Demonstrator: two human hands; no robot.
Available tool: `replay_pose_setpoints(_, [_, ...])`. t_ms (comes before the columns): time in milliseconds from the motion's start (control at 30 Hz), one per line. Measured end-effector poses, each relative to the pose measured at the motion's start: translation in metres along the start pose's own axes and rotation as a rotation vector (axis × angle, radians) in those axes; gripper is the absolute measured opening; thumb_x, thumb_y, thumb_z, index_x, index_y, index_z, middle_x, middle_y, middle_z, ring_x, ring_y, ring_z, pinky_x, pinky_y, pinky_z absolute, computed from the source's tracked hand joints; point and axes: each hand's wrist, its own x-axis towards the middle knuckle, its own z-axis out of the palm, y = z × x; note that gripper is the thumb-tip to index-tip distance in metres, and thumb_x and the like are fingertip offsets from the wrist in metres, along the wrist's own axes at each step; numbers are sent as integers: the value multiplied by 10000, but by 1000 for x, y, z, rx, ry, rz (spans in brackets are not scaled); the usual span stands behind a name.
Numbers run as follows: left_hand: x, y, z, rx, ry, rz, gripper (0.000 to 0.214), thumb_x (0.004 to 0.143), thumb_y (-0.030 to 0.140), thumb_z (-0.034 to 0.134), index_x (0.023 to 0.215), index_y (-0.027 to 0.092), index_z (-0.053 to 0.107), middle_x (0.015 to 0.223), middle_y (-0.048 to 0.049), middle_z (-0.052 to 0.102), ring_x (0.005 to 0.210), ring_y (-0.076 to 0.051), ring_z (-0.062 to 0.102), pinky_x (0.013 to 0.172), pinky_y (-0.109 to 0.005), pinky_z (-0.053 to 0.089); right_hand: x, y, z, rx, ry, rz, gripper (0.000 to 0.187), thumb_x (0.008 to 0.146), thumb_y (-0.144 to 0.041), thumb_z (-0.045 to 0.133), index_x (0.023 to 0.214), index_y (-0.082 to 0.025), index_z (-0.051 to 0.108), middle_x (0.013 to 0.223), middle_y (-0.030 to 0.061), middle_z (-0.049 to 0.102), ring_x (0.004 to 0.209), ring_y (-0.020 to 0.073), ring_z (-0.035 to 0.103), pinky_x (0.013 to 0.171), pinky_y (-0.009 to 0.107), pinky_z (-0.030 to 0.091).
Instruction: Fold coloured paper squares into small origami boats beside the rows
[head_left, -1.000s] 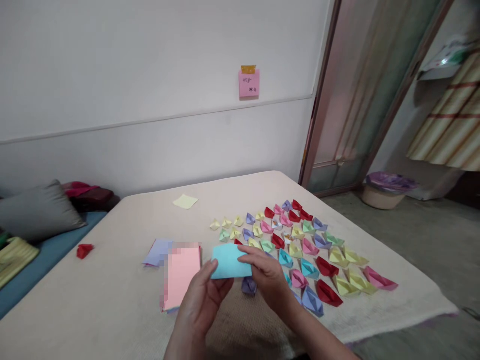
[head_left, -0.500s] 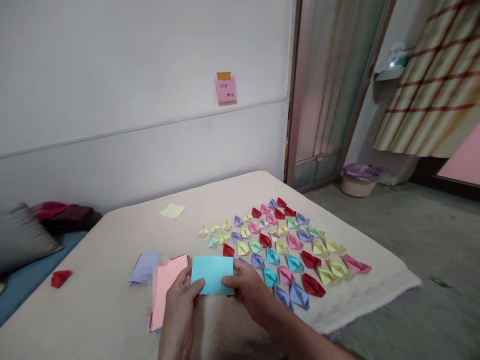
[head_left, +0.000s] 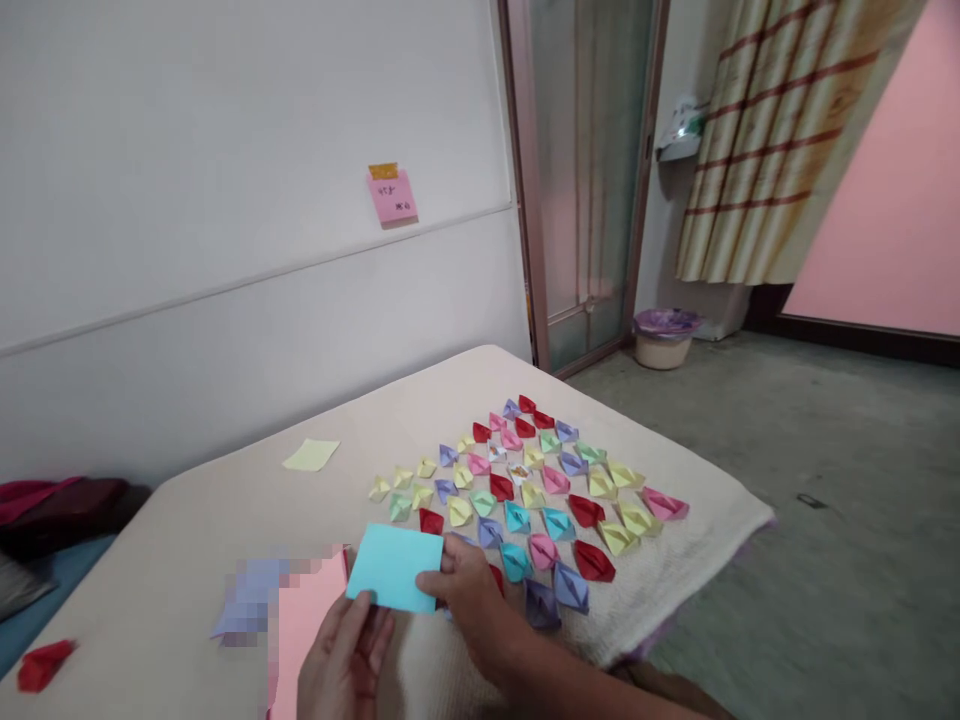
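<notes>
A turquoise sheet of paper is held up in front of me, tilted a little. My right hand pinches its right edge, thumb on the near face and fingers behind. At the lower left corner, the thumb of my left hand rests against the sheet; its other fingers curl beneath, partly hidden. Behind the sheet, many folded paper boats in red, yellow, blue, pink, purple and green lie in rows on the bed. Left of my hands are a stack of pink paper and purple paper, partly pixelated.
One red folded paper piece lies at the bed's left. A pale yellow sheet lies near the wall. A pink note is taped to the wall. Beyond the bed, a lined bin stands on the floor.
The view has swung right, so the bed's things appear further left. The turquoise sheet has tilted, and my left hand has slid from its left side down to the lower corner.
</notes>
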Motion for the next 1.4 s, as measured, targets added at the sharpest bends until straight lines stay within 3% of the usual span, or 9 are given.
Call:
replay_pose_setpoints(200, [3,-21,-1,40,-78,-73,191,580,142,764,732,148,648,825,-52,703,788,-194,668,719,-290,563,-5,-1,2,-34,-40,-3,153,587,-81,564,719,-156,545,556,-65,502,489,85,452,486,207,358])
replay_pose_setpoints(433, [8,8,-25,22,-6,98,211,567,211,778,652,149,595,645,17,630,537,-115,574,480,-202,499,-11,15,1,-293,-131,96,127,601,-114,545,719,-160,555,525,-42,589,470,106,538,481,215,388])
replay_pose_setpoints(633, [10,19,-38,-54,97,159,255,532,159,790,638,151,558,582,64,555,480,-69,507,432,-153,452,-15,28,2,-418,-203,121,161,610,-132,548,765,-168,575,533,-43,603,459,99,539,452,195,367])
replay_pose_setpoints(833, [7,10,-30,45,-51,127,269,556,224,805,613,147,554,536,66,500,451,-72,463,410,-179,425,-8,5,-5,-458,-187,46,88,664,-150,531,700,-155,611,556,-24,618,495,95,549,482,196,380])
replay_pose_setpoints(967, [5,2,-22,86,-2,129,291,517,226,830,691,140,614,620,55,539,513,-62,490,444,-143,426,2,-10,-15,-418,-98,-30,98,724,-232,540,702,-160,601,577,-16,622,523,107,569,483,199,368])
replay_pose_setpoints(1167, [2,-5,-15,218,-90,123,290,602,359,775,685,129,620,596,45,497,531,-76,462,514,-182,458,9,-22,-20,-429,-41,-5,211,724,-357,592,738,-146,602,663,22,662,522,110,563,468,204,365])
replay_pose_setpoints(1400, [-5,-5,-11,331,-132,209,295,680,366,701,593,154,515,583,62,391,543,-86,413,542,-207,471,4,-25,-16,-539,-97,-7,243,764,-393,564,792,-156,604,387,-89,458,332,72,379,400,200,267])
